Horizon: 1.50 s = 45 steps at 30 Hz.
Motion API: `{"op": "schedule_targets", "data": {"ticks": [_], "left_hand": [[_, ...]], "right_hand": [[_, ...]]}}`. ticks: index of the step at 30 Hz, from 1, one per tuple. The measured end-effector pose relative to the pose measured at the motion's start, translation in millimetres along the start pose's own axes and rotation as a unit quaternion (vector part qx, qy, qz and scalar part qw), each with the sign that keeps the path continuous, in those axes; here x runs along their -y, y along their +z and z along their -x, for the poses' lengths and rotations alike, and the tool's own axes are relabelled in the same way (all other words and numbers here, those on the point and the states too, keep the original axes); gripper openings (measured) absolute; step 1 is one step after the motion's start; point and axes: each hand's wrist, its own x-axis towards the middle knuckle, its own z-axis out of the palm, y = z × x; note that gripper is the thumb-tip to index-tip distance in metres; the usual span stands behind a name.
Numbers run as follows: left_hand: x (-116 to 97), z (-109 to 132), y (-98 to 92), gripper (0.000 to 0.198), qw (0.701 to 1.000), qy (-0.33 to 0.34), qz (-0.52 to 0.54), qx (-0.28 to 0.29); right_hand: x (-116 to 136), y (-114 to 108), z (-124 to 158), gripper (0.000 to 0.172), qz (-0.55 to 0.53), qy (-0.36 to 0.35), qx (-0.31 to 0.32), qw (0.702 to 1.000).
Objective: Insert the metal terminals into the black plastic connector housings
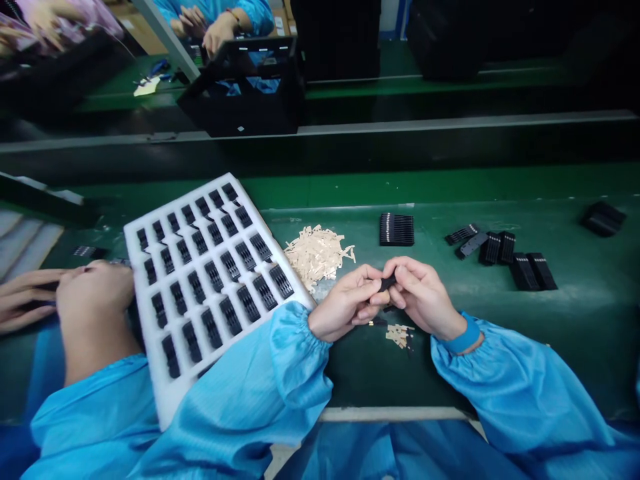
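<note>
Between my fingertips is a small black plastic part (387,283), partly covered by the fingers. My left hand (350,295) pinches its left end, and my right hand (423,293), with a blue band at the wrist, grips the other end. Just below the hands lies a small group of beige flat pieces (399,335) on the green table. Left of my left hand is a larger heap of beige flat pieces (317,253). Beyond the hands stands a row of black slotted parts (397,229). More black parts (497,247) lie to the right.
A white foam tray (145,293) holding rows of black parts stands at left, beside my left sleeve. Another person's hands (95,287) are at far left. Across the ledge, a co-worker's hands (220,30) are over a black bin (245,107). Another black part (603,219) lies far right.
</note>
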Motion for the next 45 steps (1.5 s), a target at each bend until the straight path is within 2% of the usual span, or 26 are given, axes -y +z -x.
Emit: {"op": "schedule_targets", "data": {"ticks": [4,7,13,16,19,22,25,32,39,45], "left_hand": [[1.0,0.9,-1.6,0.023,1.000,-0.005,-0.015,0.015],[0.3,0.9,-0.7,0.026,1.000,-0.001,-0.021,0.002],[-1.0,-0.4,1.0,0.028,0.999,0.029,-0.019,-0.025],[3.5,-2.3,0.4,0.030,0.995,0.052,-0.052,-0.068],[9.6,-4.6,-0.1,0.029,0.971,0.123,-0.155,-0.137],[12.5,-5.1,0.3,0.026,0.942,0.169,-0.232,-0.173],[12.3,-3.8,0.9,0.023,0.927,0.185,-0.270,-0.183],[14.3,-0.9,0.8,0.019,0.894,0.188,-0.351,-0.204],[16.5,0.5,2.1,0.016,0.859,0.213,-0.406,-0.226],[18.5,0.4,0.3,0.016,0.808,0.212,-0.502,-0.223]], "right_hand": [[3.9,0.3,-0.9,0.034,-0.035,0.037,0.000,0.999],[4.9,-1.8,-2.4,0.035,-0.021,0.039,0.003,0.999],[-1.0,-2.2,-2.5,0.030,0.114,-0.055,-0.005,0.992],[-3.2,-1.1,-3.1,0.032,0.197,-0.075,-0.030,0.977],[-2.2,-2.8,-5.0,0.039,0.241,-0.096,-0.062,0.964],[1.2,-5.9,-6.4,0.030,0.222,-0.113,-0.084,0.965],[3.3,-7.1,-6.9,0.023,0.214,-0.101,-0.083,0.968],[1.3,-5.0,-8.4,0.020,0.215,-0.082,-0.088,0.969],[1.2,-4.0,-7.1,0.020,0.150,-0.036,-0.071,0.985],[-1.2,-4.3,-7.9,0.022,0.124,-0.019,-0.066,0.990]]}}
